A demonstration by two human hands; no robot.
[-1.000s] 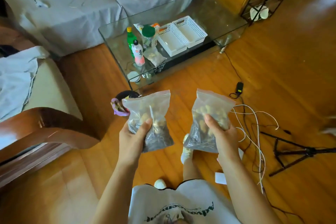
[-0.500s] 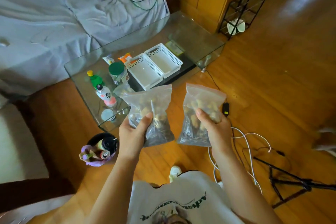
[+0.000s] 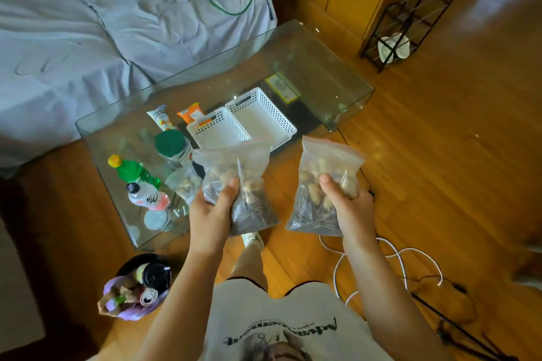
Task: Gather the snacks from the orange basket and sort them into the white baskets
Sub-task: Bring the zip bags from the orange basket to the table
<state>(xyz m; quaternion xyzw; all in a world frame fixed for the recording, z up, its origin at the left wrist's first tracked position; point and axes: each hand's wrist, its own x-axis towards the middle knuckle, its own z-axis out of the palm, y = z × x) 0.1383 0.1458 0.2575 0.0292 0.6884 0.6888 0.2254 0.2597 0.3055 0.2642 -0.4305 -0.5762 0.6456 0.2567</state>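
Note:
My left hand [image 3: 212,211] grips a clear zip bag of nuts and seeds [image 3: 240,182], held upright over the near edge of the glass table [image 3: 322,67]. My right hand [image 3: 349,202] grips a second, similar bag of nuts and seeds [image 3: 322,184] beside the table's near right corner. Two white perforated baskets, one on the left [image 3: 218,130] and one on the right [image 3: 261,117], stand side by side on the table just beyond the bags; both look empty. The orange basket is not in view.
On the table's left part lie a third nut bag [image 3: 183,182], a green bottle [image 3: 133,170], a pink-white bottle [image 3: 146,195], a green-lidded jar [image 3: 171,145] and two snack packets [image 3: 176,116]. A bin with trash [image 3: 137,287] stands on the floor. Cables [image 3: 396,267] trail at right.
The view has come closer to the glass table and both bags have moved forward with my hands, now reaching the table's near edge. Both grips are unchanged.

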